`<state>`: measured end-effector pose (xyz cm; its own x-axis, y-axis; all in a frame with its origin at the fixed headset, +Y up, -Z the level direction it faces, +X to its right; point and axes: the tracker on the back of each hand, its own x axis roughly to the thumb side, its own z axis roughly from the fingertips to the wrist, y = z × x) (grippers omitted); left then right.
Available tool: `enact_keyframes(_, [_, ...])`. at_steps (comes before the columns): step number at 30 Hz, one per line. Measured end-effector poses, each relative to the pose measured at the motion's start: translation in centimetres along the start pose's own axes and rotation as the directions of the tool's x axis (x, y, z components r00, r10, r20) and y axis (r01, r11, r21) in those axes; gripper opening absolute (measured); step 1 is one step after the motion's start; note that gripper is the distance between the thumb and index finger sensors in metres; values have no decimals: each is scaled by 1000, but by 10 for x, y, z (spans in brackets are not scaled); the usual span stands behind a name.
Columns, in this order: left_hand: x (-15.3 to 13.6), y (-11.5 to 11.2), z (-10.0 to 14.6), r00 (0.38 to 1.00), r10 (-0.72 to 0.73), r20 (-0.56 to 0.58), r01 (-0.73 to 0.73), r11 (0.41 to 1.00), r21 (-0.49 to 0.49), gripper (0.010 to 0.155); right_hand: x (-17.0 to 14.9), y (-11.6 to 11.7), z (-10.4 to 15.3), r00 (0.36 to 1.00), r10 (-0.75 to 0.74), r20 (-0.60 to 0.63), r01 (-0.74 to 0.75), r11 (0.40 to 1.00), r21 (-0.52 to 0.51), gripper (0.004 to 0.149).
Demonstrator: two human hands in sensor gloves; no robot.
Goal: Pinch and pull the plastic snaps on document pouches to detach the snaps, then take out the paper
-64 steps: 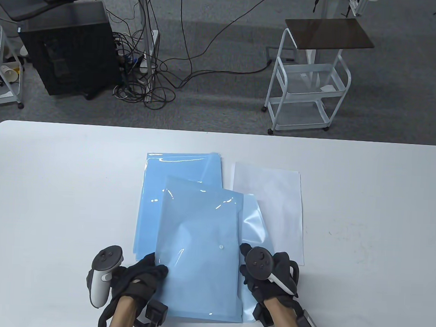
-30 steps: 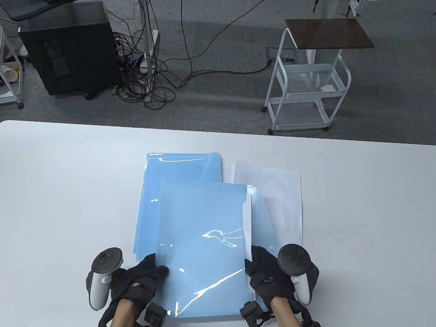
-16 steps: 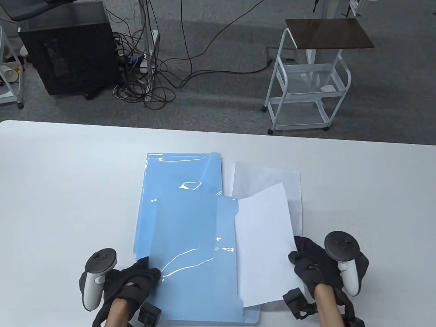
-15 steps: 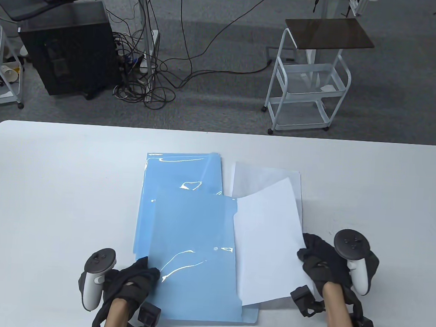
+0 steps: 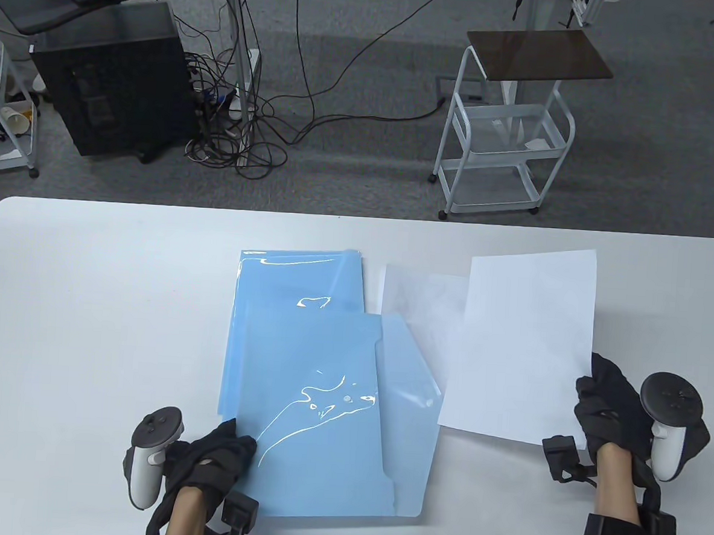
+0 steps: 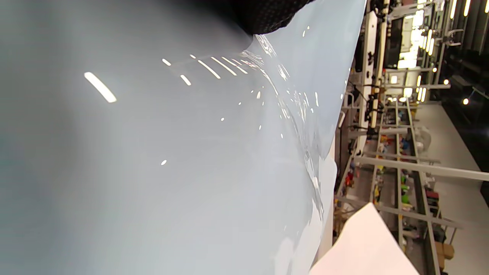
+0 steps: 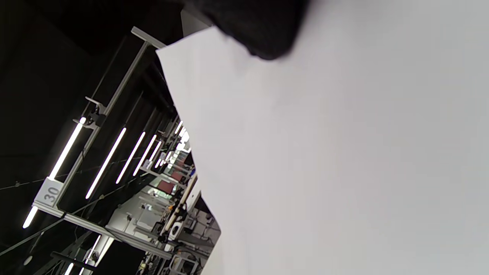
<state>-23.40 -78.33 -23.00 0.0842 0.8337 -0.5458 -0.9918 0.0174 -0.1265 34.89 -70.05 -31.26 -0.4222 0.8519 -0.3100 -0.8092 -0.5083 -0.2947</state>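
Note:
A translucent blue document pouch [image 5: 324,410] lies at the table's front centre, its flap [image 5: 408,367] open to the right with a snap stud [image 5: 429,402] showing. My left hand [image 5: 225,453] grips the pouch's left front edge; in the left wrist view a gloved fingertip [image 6: 267,15] sits on the glossy pouch [image 6: 172,152]. My right hand [image 5: 602,403] pinches the right edge of a white sheet of paper [image 5: 524,344], lifted clear of the pouch. That paper [image 7: 324,152] fills the right wrist view under my fingers [image 7: 263,30].
More blue pouches [image 5: 299,276] are stacked behind the front one. Another white sheet [image 5: 422,295] lies flat beside them, partly under the held paper. The white table [image 5: 89,299] runs wide to both sides. A wire cart [image 5: 504,137] and cables stand on the floor beyond.
My right hand has drawn the white sheet fully out of the pouch and carried it right and up. The pouch flap now lies open. My left hand shifted slightly left, still holding.

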Motion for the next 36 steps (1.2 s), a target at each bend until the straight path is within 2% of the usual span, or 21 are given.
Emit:
enact_keyframes(3, [0, 1, 0, 1000, 6, -1, -6, 1000, -3, 51, -5, 9, -8, 1000, -1, 13, 1, 1000, -26, 48])
enact_keyframes(7, [-1, 5, 0, 1000, 20, -2, -20, 1000, 1, 51, -9, 15, -17, 1000, -25, -7, 24, 992, -123, 47])
enact_keyframes(11, [-1, 9, 0, 1000, 30, 0, -30, 1000, -5, 51, -10, 24, -24, 1000, -23, -2, 22, 992, -126, 47])
enact_keyframes(23, [-1, 4, -3, 1000, 17, 1, -17, 1000, -24, 51, 4, 85, -28, 997, -65, 29, 61, 990, 126, 48])
enact_keyframes(30, [-2, 2, -4, 1000, 3, -7, -3, 1000, -28, 51, 6, 118, -36, 1000, -27, 13, 24, 981, 190, 48])
enact_keyframes(36, [-1, 1, -6, 1000, -12, -12, 11, 999, -30, 51, 3, 132, -43, 1000, -14, -14, 17, 977, 212, 48])
